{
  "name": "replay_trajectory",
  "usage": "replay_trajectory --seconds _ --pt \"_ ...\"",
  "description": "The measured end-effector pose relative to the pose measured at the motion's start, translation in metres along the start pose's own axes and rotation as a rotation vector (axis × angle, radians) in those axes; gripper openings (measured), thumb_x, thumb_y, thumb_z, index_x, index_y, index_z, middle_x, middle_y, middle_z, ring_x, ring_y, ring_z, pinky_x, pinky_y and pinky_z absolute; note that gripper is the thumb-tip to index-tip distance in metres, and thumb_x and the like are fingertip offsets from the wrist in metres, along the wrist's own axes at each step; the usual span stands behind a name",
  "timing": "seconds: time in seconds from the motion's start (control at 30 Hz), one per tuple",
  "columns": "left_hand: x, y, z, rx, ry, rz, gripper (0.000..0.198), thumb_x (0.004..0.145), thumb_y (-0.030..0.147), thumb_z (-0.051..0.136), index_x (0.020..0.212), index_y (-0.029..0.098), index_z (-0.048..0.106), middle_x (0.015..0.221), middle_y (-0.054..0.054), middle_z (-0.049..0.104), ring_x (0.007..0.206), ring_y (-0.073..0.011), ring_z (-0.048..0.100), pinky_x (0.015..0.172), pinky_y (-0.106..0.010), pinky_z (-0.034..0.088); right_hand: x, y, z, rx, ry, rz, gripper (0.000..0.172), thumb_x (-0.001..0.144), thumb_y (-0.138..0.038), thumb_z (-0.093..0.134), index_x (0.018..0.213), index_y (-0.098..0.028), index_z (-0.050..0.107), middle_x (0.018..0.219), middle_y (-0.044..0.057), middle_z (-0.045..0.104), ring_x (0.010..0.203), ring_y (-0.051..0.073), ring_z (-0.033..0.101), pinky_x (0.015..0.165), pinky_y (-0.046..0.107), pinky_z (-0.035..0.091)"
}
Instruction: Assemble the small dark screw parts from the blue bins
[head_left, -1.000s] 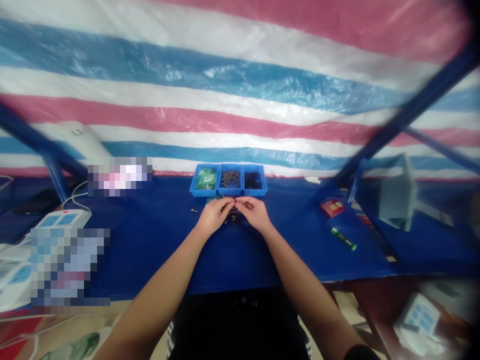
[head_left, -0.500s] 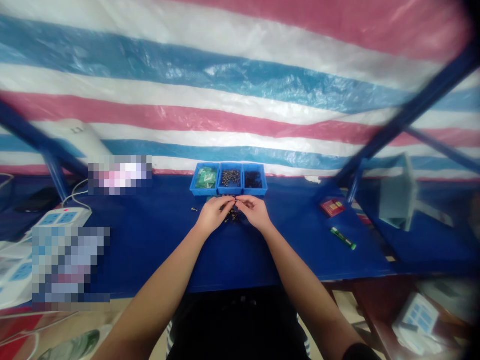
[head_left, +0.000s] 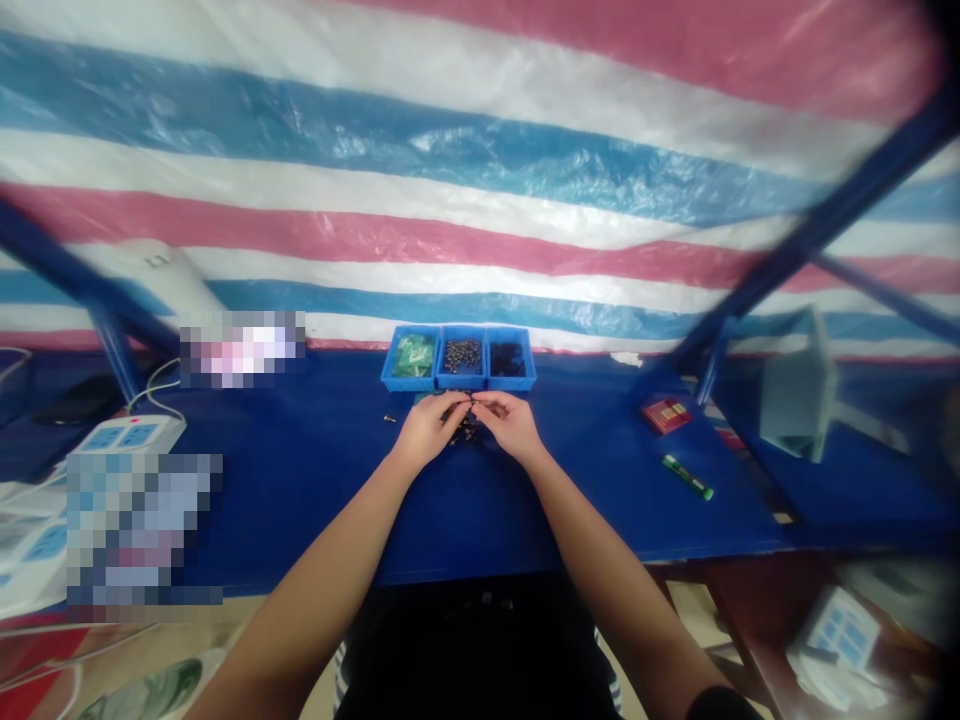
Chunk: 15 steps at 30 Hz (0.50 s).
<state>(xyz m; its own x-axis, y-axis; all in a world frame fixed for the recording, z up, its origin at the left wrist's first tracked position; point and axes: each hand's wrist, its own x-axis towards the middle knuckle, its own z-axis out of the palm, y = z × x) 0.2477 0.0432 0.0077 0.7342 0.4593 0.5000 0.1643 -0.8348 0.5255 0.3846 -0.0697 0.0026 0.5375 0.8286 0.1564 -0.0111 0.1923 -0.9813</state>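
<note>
My left hand and my right hand meet fingertip to fingertip above the blue tabletop. Both are closed in a pinch; whatever sits between the fingertips is too small to make out. Under and between them lies a small pile of dark and brass-coloured parts, partly covered by the fingers. Just behind stand three joined blue bins: the left bin has green pieces, the middle bin small metallic parts, the right bin black pieces. One loose small part lies left of my left hand.
On the right are a red box and a green stick-shaped packet. White power strips with cables lie at the left, beside blurred-out items. Blue frame posts slant up at both sides, before a striped plastic sheet.
The view has shifted very slightly. Both hands keep the same pinched pose over the pile, and nothing else has visibly moved.
</note>
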Motion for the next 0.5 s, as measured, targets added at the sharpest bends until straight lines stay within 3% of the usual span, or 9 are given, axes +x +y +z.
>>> replay_trajectory --seconds 0.1,0.27,0.5 --pt "0.0003 0.0007 -0.0002 -0.007 0.002 -0.002 0.026 0.093 0.040 0.052 0.109 0.024 0.066 0.087 -0.002 0.073 0.078 -0.0168 0.066 0.075 -0.029 0.053 0.0001 -0.0012 -0.0002 -0.016 0.005 0.006 0.032 0.071 -0.039 0.075 0.096 -0.019 0.072 0.088 0.006 0.074 0.078 0.018 0.069 0.081 0.034 0.056" --pt "0.0011 0.0010 0.0001 -0.011 0.011 0.025 0.025 0.094 0.038 0.051 0.104 0.024 0.068 0.100 -0.003 0.073 0.086 -0.0179 0.068 0.082 -0.031 0.052 0.0000 -0.0021 -0.0005 -0.026 0.004 0.018 0.035 0.070 -0.042 0.075 0.097 -0.018 0.073 0.087 0.006 0.074 0.078 0.019 0.069 0.080 0.035 0.056" --pt "0.0005 -0.0002 -0.0001 0.002 -0.015 0.014 0.024 0.095 0.038 0.050 0.102 0.024 0.068 0.098 -0.002 0.073 0.083 -0.0180 0.068 0.080 -0.031 0.052 0.0005 0.0003 -0.0010 -0.009 -0.006 0.017 0.032 0.070 -0.038 0.075 0.096 -0.019 0.073 0.087 0.005 0.073 0.077 0.018 0.068 0.079 0.034 0.056"
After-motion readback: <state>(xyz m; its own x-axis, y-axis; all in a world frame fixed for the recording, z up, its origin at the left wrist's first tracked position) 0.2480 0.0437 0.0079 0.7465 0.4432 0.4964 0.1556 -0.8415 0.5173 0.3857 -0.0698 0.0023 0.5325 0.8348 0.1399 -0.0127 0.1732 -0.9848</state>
